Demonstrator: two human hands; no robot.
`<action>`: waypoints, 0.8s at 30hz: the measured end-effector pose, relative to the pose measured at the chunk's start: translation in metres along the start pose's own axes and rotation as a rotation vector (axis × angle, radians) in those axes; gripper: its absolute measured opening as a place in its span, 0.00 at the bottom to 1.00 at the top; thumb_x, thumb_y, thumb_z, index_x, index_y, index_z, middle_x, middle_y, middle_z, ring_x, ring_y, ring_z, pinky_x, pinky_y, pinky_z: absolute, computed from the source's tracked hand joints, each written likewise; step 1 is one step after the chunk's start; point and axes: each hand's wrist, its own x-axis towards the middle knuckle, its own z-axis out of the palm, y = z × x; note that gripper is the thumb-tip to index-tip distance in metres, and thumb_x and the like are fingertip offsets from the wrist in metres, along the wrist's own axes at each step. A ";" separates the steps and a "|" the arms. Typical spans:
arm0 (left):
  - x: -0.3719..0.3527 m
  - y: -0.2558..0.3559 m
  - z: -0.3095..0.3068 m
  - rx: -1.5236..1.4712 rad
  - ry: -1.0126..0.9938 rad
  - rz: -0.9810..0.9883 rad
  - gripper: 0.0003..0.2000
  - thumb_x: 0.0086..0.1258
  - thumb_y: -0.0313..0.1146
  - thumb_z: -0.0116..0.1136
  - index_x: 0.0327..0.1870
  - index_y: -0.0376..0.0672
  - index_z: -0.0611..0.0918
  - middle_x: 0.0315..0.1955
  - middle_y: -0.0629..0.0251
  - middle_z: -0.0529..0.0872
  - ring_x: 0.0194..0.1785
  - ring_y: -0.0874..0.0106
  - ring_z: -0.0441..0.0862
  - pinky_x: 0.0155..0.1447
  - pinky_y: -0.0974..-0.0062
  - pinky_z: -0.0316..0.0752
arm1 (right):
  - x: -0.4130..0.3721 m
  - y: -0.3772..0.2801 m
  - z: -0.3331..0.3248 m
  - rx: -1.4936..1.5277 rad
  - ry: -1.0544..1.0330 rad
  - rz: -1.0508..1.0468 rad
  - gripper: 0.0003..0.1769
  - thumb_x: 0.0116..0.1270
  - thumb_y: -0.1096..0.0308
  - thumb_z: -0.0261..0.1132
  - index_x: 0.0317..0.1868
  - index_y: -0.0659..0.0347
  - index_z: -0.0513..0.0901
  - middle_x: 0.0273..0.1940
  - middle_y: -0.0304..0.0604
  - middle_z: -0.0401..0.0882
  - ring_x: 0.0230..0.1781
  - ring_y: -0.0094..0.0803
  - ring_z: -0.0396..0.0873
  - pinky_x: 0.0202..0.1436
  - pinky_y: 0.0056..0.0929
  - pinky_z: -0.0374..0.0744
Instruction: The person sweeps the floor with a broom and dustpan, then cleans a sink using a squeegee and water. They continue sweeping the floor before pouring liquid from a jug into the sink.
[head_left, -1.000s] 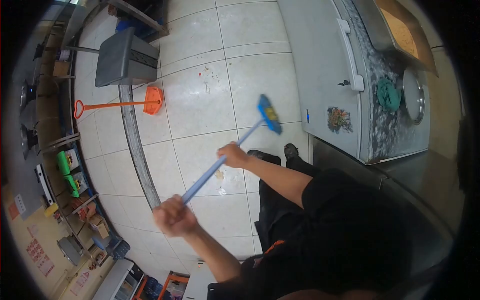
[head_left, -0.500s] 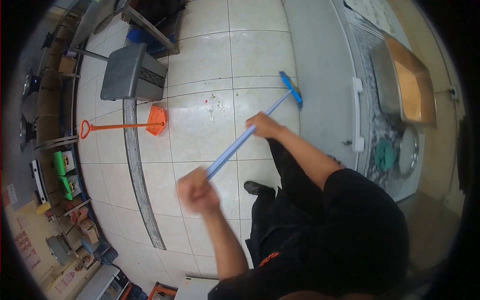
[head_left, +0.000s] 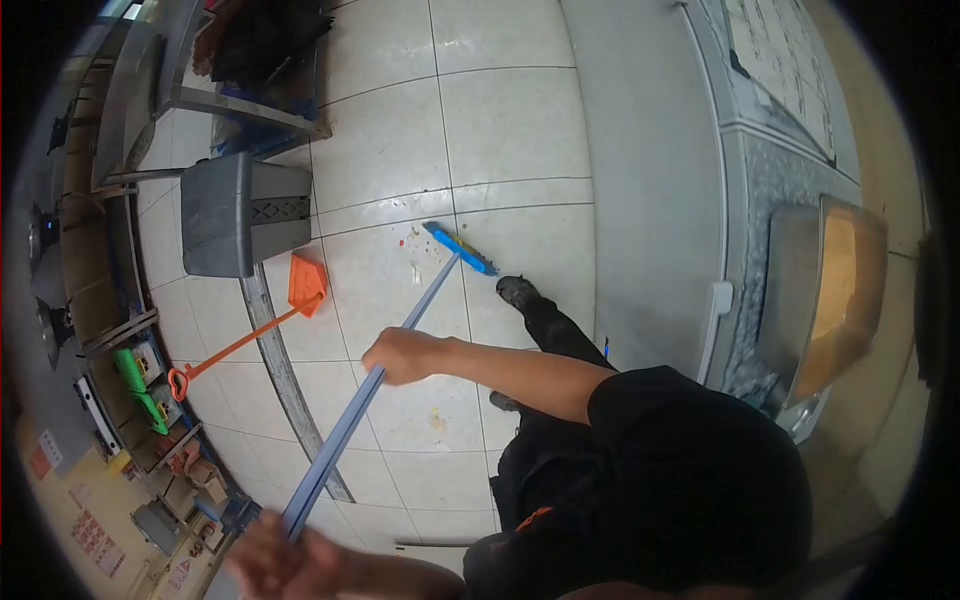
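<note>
I hold a broom with a long blue-grey handle point(head_left: 345, 430) in both hands. My left hand point(head_left: 275, 562), somewhat blurred, is closed round the upper end of the handle at the bottom of the view. Further down the shaft, my right hand point(head_left: 412, 356) is wrapped round it. The blue broom head point(head_left: 460, 249) rests on the tiled floor, slanting, just right of scattered crumbs point(head_left: 415, 262). Left of the crumbs lies an orange long-handled dustpan point(head_left: 308, 284), touched by neither hand.
A grey bin point(head_left: 245, 215) stands beyond the dustpan, near a metal table leg point(head_left: 250, 112). My shoe point(head_left: 515, 291) is close to the broom head. A pale appliance point(head_left: 655, 180) with a metal pan point(head_left: 800, 310) on top borders the right. Shelves line the left.
The broom head has swung left from beside the appliance to the crumbs. Both hands have moved left and down in view with the handle. One foot has stepped forward.
</note>
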 end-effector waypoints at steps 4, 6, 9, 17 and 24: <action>0.046 -0.006 0.043 -0.179 0.005 0.054 0.21 0.73 0.30 0.49 0.16 0.55 0.59 0.12 0.76 0.56 0.19 0.81 0.53 0.32 0.76 0.57 | 0.033 -0.007 -0.085 -0.137 -0.065 0.021 0.06 0.52 0.68 0.66 0.26 0.60 0.80 0.25 0.54 0.79 0.33 0.56 0.80 0.39 0.51 0.77; 0.068 -0.073 0.041 -0.227 -0.132 -0.024 0.20 0.70 0.31 0.49 0.16 0.55 0.59 0.12 0.78 0.57 0.19 0.82 0.53 0.33 0.76 0.55 | 0.040 0.036 -0.160 -0.283 -0.066 0.065 0.06 0.52 0.68 0.66 0.27 0.61 0.79 0.27 0.54 0.80 0.34 0.55 0.81 0.40 0.51 0.77; 0.044 -0.254 0.048 -0.137 0.055 -0.216 0.14 0.71 0.32 0.47 0.21 0.46 0.66 0.19 0.65 0.68 0.25 0.71 0.66 0.50 0.64 0.70 | 0.032 0.174 -0.272 -0.678 -0.031 0.090 0.04 0.55 0.70 0.65 0.30 0.59 0.80 0.33 0.51 0.82 0.39 0.54 0.80 0.45 0.52 0.75; 0.021 -0.350 0.080 -0.016 0.170 -0.184 0.16 0.73 0.30 0.50 0.21 0.43 0.65 0.15 0.67 0.65 0.22 0.74 0.61 0.42 0.62 0.73 | 0.068 0.264 -0.294 -0.676 -0.127 0.128 0.14 0.65 0.58 0.69 0.27 0.58 0.79 0.29 0.50 0.80 0.38 0.52 0.80 0.44 0.47 0.74; 0.064 -0.182 -0.031 0.059 -0.009 0.130 0.17 0.74 0.31 0.45 0.22 0.49 0.58 0.14 0.75 0.54 0.19 0.79 0.51 0.29 0.72 0.54 | 0.147 0.165 -0.079 -0.206 -0.115 -0.090 0.08 0.56 0.69 0.71 0.25 0.61 0.81 0.29 0.49 0.84 0.34 0.50 0.83 0.39 0.43 0.78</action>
